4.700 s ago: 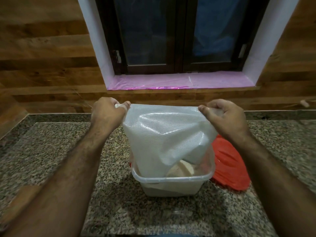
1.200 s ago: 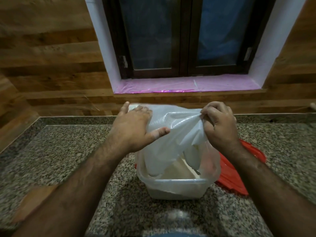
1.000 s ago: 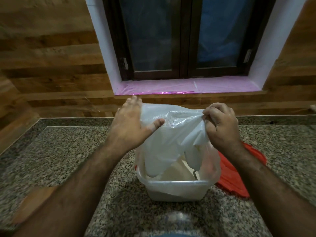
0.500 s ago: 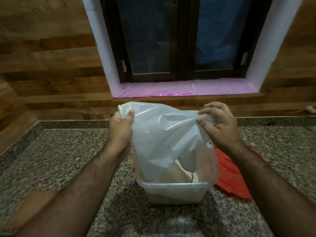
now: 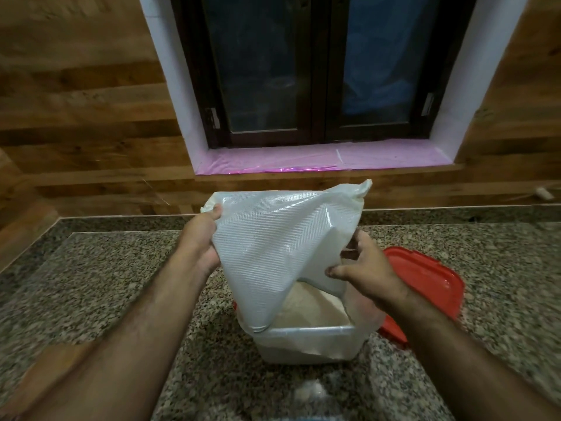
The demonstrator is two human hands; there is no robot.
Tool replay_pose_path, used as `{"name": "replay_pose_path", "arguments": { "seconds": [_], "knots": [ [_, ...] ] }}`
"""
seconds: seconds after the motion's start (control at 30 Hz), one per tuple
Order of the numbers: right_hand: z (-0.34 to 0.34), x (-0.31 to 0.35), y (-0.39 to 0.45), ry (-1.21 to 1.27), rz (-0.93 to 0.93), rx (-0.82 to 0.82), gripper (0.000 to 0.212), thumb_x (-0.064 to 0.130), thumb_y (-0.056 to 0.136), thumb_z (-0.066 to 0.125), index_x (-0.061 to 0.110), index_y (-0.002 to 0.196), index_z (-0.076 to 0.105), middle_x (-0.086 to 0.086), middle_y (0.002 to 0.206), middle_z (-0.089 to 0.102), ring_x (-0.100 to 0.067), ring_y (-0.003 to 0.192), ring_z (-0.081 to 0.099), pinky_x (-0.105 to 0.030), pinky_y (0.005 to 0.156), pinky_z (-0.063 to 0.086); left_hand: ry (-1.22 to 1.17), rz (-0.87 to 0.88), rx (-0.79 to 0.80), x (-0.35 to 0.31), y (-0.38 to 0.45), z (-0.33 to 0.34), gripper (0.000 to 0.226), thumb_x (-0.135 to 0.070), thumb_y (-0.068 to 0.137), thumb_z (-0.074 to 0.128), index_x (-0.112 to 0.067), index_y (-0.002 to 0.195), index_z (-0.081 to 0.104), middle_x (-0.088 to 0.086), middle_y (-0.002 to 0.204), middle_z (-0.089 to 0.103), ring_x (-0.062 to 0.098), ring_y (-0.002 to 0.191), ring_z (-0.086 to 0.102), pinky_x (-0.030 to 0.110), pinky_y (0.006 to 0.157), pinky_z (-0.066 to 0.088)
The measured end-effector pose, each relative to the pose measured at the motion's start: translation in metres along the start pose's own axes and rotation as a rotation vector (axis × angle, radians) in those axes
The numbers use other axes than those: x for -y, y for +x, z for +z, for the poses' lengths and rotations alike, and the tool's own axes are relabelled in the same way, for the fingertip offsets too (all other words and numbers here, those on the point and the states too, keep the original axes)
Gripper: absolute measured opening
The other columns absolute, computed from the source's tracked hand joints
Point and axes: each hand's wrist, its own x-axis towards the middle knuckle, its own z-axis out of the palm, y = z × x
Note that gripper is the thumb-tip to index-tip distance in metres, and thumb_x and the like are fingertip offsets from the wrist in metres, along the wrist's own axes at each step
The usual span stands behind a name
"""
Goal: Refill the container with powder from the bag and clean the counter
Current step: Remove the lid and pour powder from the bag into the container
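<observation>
A white translucent plastic bag [image 5: 273,247] hangs upside down over a clear square container [image 5: 306,344] on the granite counter, its mouth inside the container. Pale powder [image 5: 309,308] lies heaped in the container. My left hand [image 5: 202,241] pinches the bag's upper left corner. My right hand [image 5: 364,265] sits lower on the bag's right side, fingers spread and touching its fold; the bag's upper right corner stands free above it.
A red lid [image 5: 425,284] lies flat on the counter [image 5: 106,284] just right of the container. A small whitish smudge [image 5: 309,390] shows on the counter in front of it. A wood-panelled wall and a window with a pink sill [image 5: 318,156] stand behind.
My right hand has let go of the bag's top right corner and dropped lower onto its side. The left hand keeps its corner, and the bag now hangs more tilted.
</observation>
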Motion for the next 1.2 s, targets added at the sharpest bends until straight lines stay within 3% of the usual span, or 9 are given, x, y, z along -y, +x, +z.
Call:
{"name": "replay_pose_path", "arguments": {
  "seconds": [0.2, 0.3, 0.4, 0.5, 0.57, 0.7, 0.87, 1.1, 1.2],
  "knots": [
    [-0.012, -0.003, 0.008, -0.228, -0.088, -0.033, 0.033, -0.006, 0.071, 0.088, 0.023, 0.077, 0.073, 0.008, 0.075, 0.075, -0.012, 0.075, 0.072, -0.045, 0.08, 0.065, 0.031, 0.04, 0.053, -0.017, 0.009, -0.003, 0.02, -0.019, 0.113, 0.054, -0.004, 0.126, 0.06, 0.022, 0.098, 0.082, 0.037, 0.087, 0.083, 0.047, 0.065, 0.067],
    [-0.015, -0.001, 0.006, -0.268, -0.116, -0.049, 0.032, -0.02, 0.077, 0.073, 0.011, 0.071, 0.071, 0.01, 0.064, 0.07, -0.004, 0.066, 0.064, -0.019, 0.067, 0.057, 0.048, 0.113, 0.032, -0.027, 0.014, -0.003, 0.017, -0.019, 0.114, 0.054, -0.006, 0.119, 0.064, 0.018, 0.096, 0.083, 0.032, 0.085, 0.084, 0.042, 0.061, 0.066],
    [-0.02, 0.004, 0.012, -0.293, -0.166, -0.126, 0.026, -0.013, 0.081, 0.067, 0.013, 0.083, 0.069, 0.007, 0.076, 0.07, -0.004, 0.067, 0.061, -0.016, 0.063, 0.049, 0.037, 0.168, 0.057, -0.027, 0.017, -0.005, 0.023, -0.021, 0.113, 0.055, -0.006, 0.127, 0.066, 0.019, 0.109, 0.083, 0.035, 0.097, 0.082, 0.044, 0.069, 0.068],
    [-0.027, 0.018, 0.026, 0.155, -0.023, -0.014, 0.037, 0.004, 0.081, 0.073, 0.011, 0.117, 0.069, -0.009, 0.103, 0.077, -0.022, 0.089, 0.07, -0.038, 0.077, 0.058, 0.02, 0.171, 0.133, -0.02, 0.013, -0.001, 0.02, -0.019, 0.113, 0.055, -0.008, 0.124, 0.067, 0.02, 0.109, 0.082, 0.034, 0.095, 0.082, 0.043, 0.071, 0.069],
    [-0.028, 0.03, 0.035, 0.421, 0.055, 0.039, 0.045, 0.013, 0.087, 0.073, 0.015, 0.131, 0.067, -0.007, 0.113, 0.078, -0.022, 0.093, 0.075, -0.042, 0.078, 0.061, -0.009, 0.175, 0.174, -0.016, 0.012, 0.003, 0.022, -0.021, 0.114, 0.053, -0.007, 0.125, 0.067, 0.019, 0.106, 0.083, 0.032, 0.091, 0.083, 0.042, 0.069, 0.068],
    [-0.023, 0.043, 0.039, 0.436, 0.025, -0.01, 0.026, 0.021, 0.103, 0.068, 0.018, 0.128, 0.068, 0.003, 0.106, 0.081, -0.015, 0.093, 0.076, -0.041, 0.084, 0.061, -0.075, 0.134, 0.186, -0.011, 0.015, 0.008, 0.028, -0.023, 0.114, 0.052, -0.006, 0.133, 0.064, 0.025, 0.118, 0.079, 0.037, 0.098, 0.081, 0.048, 0.075, 0.068],
    [-0.027, 0.044, 0.037, 0.456, -0.099, -0.116, 0.027, 0.015, 0.102, 0.071, 0.007, 0.128, 0.068, -0.012, 0.112, 0.081, -0.023, 0.094, 0.079, -0.031, 0.07, 0.064, -0.017, 0.155, 0.149, -0.002, 0.02, 0.01, 0.026, -0.021, 0.114, 0.054, -0.006, 0.128, 0.068, 0.02, 0.112, 0.082, 0.036, 0.099, 0.082, 0.05, 0.078, 0.069],
    [-0.024, 0.051, 0.029, 0.501, -0.127, -0.097, 0.031, 0.018, 0.102, 0.071, -0.001, 0.126, 0.069, -0.018, 0.111, 0.08, -0.028, 0.095, 0.078, -0.033, 0.072, 0.064, 0.284, 0.412, -0.14, -0.003, 0.023, 0.005, 0.02, -0.03, 0.109, 0.065, -0.014, 0.118, 0.073, 0.007, 0.107, 0.081, 0.025, 0.096, 0.081, 0.029, 0.061, 0.062],
    [-0.025, 0.07, 0.026, 0.608, -0.122, 0.004, 0.026, 0.015, 0.104, 0.065, 0.001, 0.126, 0.067, -0.014, 0.106, 0.08, -0.025, 0.093, 0.078, -0.034, 0.074, 0.065, 0.561, 0.604, -0.259, -0.017, 0.025, -0.005, 0.045, -0.047, 0.102, 0.071, -0.019, 0.134, 0.058, 0.004, 0.125, 0.067, 0.03, 0.116, 0.069, 0.038, 0.08, 0.06]
  ]
}}
